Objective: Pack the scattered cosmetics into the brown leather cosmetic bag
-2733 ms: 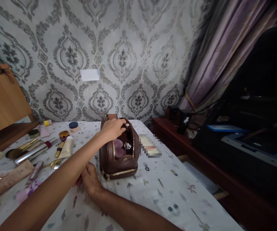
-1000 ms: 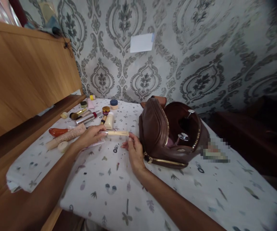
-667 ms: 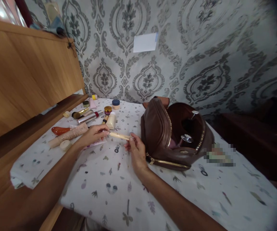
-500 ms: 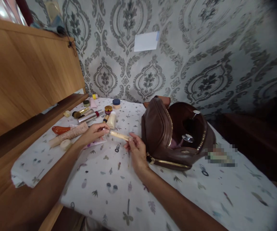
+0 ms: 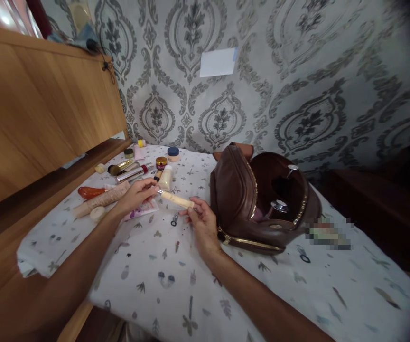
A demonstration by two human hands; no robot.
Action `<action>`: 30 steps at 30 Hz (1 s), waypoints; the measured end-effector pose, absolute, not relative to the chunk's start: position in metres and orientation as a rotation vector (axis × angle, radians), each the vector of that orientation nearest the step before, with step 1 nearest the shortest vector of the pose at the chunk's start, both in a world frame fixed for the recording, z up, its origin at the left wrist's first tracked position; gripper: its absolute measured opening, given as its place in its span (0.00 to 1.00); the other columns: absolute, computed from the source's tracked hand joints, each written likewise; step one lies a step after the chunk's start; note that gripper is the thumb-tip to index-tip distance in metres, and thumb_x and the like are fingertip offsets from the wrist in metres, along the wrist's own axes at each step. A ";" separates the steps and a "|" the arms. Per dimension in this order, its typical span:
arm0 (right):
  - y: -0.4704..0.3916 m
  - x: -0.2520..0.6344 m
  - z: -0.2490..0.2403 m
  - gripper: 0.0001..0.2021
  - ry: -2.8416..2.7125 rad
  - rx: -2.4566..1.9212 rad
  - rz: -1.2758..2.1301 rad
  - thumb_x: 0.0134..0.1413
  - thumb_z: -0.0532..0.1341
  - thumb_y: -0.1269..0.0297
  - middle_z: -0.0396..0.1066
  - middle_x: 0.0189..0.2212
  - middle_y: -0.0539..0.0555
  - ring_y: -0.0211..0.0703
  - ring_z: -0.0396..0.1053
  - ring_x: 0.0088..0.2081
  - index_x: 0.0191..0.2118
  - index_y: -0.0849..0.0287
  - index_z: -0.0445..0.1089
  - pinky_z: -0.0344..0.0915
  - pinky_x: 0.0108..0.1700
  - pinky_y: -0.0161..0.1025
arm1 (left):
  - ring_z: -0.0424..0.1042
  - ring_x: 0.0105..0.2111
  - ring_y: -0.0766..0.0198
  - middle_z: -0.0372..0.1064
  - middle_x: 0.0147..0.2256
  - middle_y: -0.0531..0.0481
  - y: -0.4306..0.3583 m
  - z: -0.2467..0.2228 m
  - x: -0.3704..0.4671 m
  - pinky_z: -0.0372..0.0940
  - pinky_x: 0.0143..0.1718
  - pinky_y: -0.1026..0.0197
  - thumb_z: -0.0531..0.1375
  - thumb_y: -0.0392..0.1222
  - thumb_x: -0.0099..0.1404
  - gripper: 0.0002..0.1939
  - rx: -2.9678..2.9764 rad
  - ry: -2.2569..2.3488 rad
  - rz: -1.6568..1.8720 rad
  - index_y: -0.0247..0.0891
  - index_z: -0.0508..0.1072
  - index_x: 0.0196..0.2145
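Two bare hands hold a slim, pale-yellow stick (image 5: pixel 176 199) over a printed cloth (image 5: pixel 169 297); the left hand (image 5: pixel 138 194) has its fingertips pinched at the silvery end, while the right hand (image 5: pixel 205 229) grips the opposite end between thumb and curled fingers; the stick slants between them, left of an open brown bag (image 5: pixel 230 187) and on the near side of a cream tube (image 5: pixel 166 179); it looks light and stiff, probably smooth enough to slip or roll, though whether the silvery part comes off cannot be told; the yellow body, seemingly the surer hold, offers a fingertip grip at mid-length; the bag's zippered side stands near the right hand, limiting travel that way; a purple-and-white packet (image 5: pixel 144 209) lies close by the left hand; the widest room appears to run toward the cloth's near edge.
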State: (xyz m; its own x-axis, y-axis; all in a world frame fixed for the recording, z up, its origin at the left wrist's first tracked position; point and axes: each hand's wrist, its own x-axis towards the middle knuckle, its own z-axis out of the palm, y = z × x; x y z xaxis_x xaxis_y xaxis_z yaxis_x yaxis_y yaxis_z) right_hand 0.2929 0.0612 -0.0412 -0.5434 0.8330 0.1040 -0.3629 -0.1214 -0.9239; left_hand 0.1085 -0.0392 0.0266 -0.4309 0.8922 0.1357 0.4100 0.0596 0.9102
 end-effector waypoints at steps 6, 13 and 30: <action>0.061 0.293 -0.040 0.14 -1.283 -0.569 1.797 0.47 0.66 0.61 0.74 0.28 0.50 0.39 0.72 0.27 0.40 0.57 0.68 0.63 0.27 0.34 | 0.56 0.18 0.71 0.60 0.19 0.58 -0.037 0.025 0.108 0.52 0.19 0.68 0.60 0.54 0.62 0.16 1.281 1.844 1.396 0.37 0.69 0.32; 0.059 0.294 -0.037 0.15 -1.245 -0.594 1.813 0.44 0.68 0.59 0.75 0.27 0.50 0.40 0.73 0.28 0.38 0.57 0.68 0.64 0.28 0.34 | 0.58 0.18 0.71 0.61 0.20 0.58 -0.037 0.026 0.109 0.53 0.19 0.67 0.61 0.54 0.60 0.16 1.259 1.827 1.427 0.37 0.69 0.32; 0.059 0.295 -0.036 0.14 -1.297 -0.610 1.774 0.47 0.68 0.53 0.75 0.29 0.52 0.39 0.70 0.29 0.32 0.58 0.71 0.64 0.32 0.36 | 0.62 0.21 0.70 0.65 0.24 0.55 -0.041 0.025 0.108 0.61 0.23 0.67 0.63 0.53 0.61 0.17 1.236 1.689 1.516 0.36 0.71 0.39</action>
